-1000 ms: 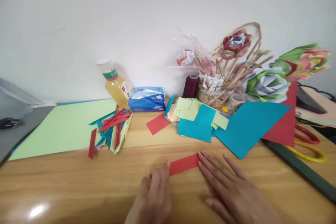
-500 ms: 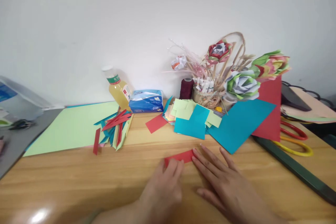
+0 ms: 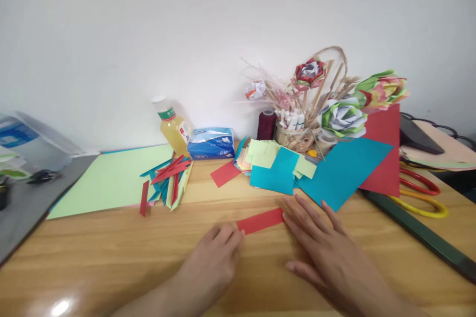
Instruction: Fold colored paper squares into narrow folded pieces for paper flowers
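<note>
A narrow red paper strip [image 3: 260, 221] lies on the wooden table between my two hands, slightly slanted with its right end farther away. My left hand [image 3: 213, 257] is closed, its curled fingers and thumb at the strip's left end. My right hand [image 3: 325, 245] lies flat and open, with fingertips touching the strip's right end. Beyond the strip are a blue paper rectangle [image 3: 275, 176] over light green slips [image 3: 265, 154], and a loose red paper piece [image 3: 225, 174]. Folded red, blue and green strips [image 3: 171, 181] form a pile to the left.
A tissue pack [image 3: 210, 143], a juice bottle [image 3: 174, 131], a thread spool [image 3: 266, 125] and a basket [image 3: 293, 137] with paper flowers line the wall. At right are a large blue sheet [image 3: 345, 171], scissors [image 3: 420, 205] and a long dark green bar [image 3: 420, 235].
My left hand has slid left along the strip to its end, uncovering more of the red paper. My right hand stays at the right end. The view has shifted slightly.
</note>
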Tool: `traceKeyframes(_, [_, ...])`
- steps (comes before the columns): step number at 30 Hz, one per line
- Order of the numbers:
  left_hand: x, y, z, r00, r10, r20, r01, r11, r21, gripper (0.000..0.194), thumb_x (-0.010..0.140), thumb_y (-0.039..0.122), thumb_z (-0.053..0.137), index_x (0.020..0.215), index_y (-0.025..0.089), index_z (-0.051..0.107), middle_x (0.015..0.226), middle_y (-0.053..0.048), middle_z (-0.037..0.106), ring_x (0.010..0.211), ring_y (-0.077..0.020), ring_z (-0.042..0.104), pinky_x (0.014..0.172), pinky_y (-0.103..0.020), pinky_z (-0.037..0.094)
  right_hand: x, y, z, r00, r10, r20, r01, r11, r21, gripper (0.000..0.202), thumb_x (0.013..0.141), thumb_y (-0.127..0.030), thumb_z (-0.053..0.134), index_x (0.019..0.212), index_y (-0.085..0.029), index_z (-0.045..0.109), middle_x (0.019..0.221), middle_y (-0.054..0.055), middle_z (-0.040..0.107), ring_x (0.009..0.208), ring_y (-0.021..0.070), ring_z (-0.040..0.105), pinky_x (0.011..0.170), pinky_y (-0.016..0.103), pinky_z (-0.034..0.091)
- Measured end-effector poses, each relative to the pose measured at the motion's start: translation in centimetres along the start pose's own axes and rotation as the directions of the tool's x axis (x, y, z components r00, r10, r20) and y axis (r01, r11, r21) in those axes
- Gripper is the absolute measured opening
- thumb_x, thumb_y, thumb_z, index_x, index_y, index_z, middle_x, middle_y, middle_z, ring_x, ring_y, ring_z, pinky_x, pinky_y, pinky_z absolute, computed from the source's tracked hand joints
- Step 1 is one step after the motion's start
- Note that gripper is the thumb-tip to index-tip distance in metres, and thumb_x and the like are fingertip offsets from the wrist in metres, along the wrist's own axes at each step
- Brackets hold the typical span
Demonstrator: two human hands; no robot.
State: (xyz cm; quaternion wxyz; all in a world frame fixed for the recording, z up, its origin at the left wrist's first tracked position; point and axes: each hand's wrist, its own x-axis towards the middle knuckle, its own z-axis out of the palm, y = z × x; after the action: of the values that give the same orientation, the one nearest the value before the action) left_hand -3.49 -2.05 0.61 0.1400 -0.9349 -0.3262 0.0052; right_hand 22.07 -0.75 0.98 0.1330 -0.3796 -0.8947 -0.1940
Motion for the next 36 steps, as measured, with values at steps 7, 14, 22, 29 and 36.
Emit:
traceKeyframes(7, [0.0, 0.3, 0.5, 0.999, -0.008, -0.035, 0.008, 1.000, -0.008, 0.018, 0.084, 0.022, 0.060, 0.097, 0.011, 0.065, 0.081, -0.005, 0.058, 0.079, -0.0192, 0.046, 0.067, -0.030, 0.037, 2.9, -4.2, 0.4, 0.993, -0.111, -0.032, 0.115, 0.965, 0.234, 0.081, 0.074, -0.077, 0.039, 0.121, -0.013, 0.056, 0.129, 0.014, 0.053, 0.122, 0.0287, 0.041, 0.097, 0.044, 0.034])
traceKeyframes(14, [-0.4, -0.2, 0.0, 1.000, -0.025, -0.019, 0.024, 0.999, -0.027, 0.030, 0.084, 0.016, 0.057, 0.113, 0.008, 0.056, 0.086, -0.005, 0.058, 0.080, -0.0195, 0.047, 0.067, -0.029, 0.038, 2.2, -1.7, -0.2, 0.995, -0.027, 0.094, -0.007, 0.938, 0.345, 0.031, 0.090, -0.042, 0.047, 0.115, -0.028, 0.059, 0.112, 0.001, 0.064, 0.110, 0.0218, 0.053, 0.105, 0.049, 0.023])
traceKeyframes(22, [-0.8, -1.0, -0.1, 0.998, -0.052, -0.033, 0.048, 0.993, -0.104, 0.035, 0.081, 0.010, 0.060, 0.116, 0.010, 0.051, 0.086, -0.003, 0.058, 0.079, -0.0191, 0.049, 0.067, -0.029, 0.042, -0.3, 0.8, -0.4, 0.989, 0.000, 0.145, -0.044, 0.953, 0.298, 0.035, 0.090, -0.032, 0.047, 0.123, -0.021, 0.055, 0.120, 0.003, 0.062, 0.116, 0.0223, 0.051, 0.108, 0.049, 0.019])
traceKeyframes(29, [-0.2, -1.7, 0.4, 0.967, -0.161, -0.196, 0.102, 0.955, -0.279, 0.014, 0.087, 0.009, 0.048, 0.088, 0.017, 0.061, 0.077, -0.002, 0.054, 0.072, -0.0164, 0.048, 0.058, -0.025, 0.039, 0.5, 1.7, -0.8, 0.981, 0.013, 0.194, -0.079, 0.937, 0.341, 0.028, 0.092, -0.030, 0.043, 0.113, -0.022, 0.061, 0.116, 0.005, 0.064, 0.113, 0.0237, 0.054, 0.102, 0.053, 0.032])
traceKeyframes(36, [3.1, -1.6, -1.0, 0.946, -0.269, -0.178, 0.193, 0.914, -0.356, 0.030, 0.086, 0.025, 0.055, 0.113, 0.014, 0.056, 0.101, -0.007, 0.060, 0.091, -0.0213, 0.052, 0.072, -0.033, 0.050, 2.8, 2.8, 0.5, 0.956, 0.187, 0.227, -0.274, 0.846, 0.458, 0.031, 0.085, -0.033, 0.056, 0.112, -0.019, 0.059, 0.113, 0.011, 0.061, 0.103, 0.0248, 0.058, 0.083, 0.042, 0.050])
